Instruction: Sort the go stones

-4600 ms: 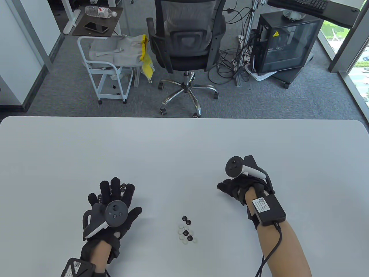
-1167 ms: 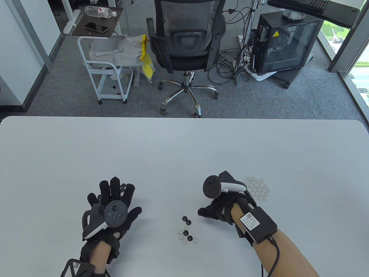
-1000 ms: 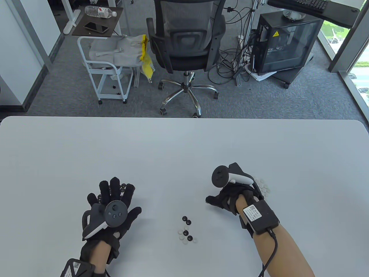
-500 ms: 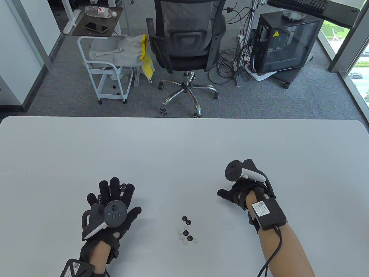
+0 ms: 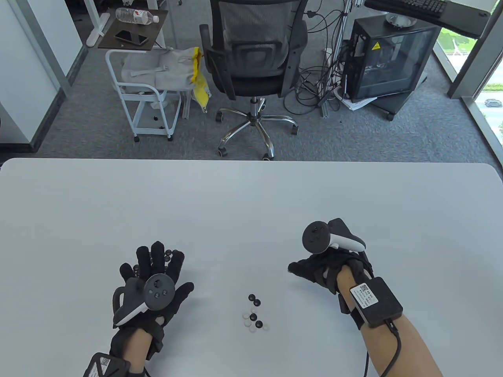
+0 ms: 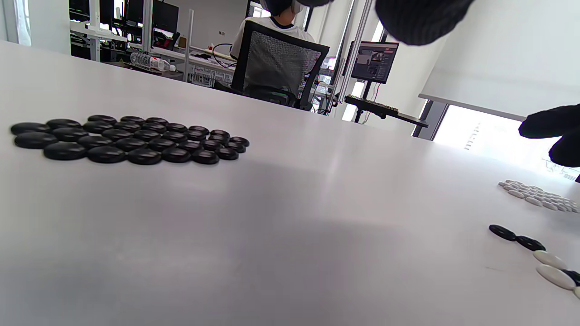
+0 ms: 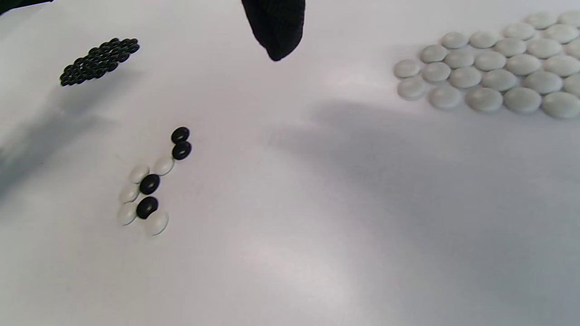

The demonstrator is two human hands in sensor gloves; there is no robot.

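On the white table [image 5: 251,204] there's a small mixed cluster of black and white Go stones [image 5: 254,313] sitting between the two hands, well apart from both sorted piles. The left hand [image 5: 151,282] is spread flat with straight fingers over the sorted patch of black stones [image 6: 129,139], holding nothing. The right hand [image 5: 320,267] hangs loosely curled above the table with the group of white stones [image 7: 489,72] underneath it, and I can't tell if there's a stone in its fingertips.
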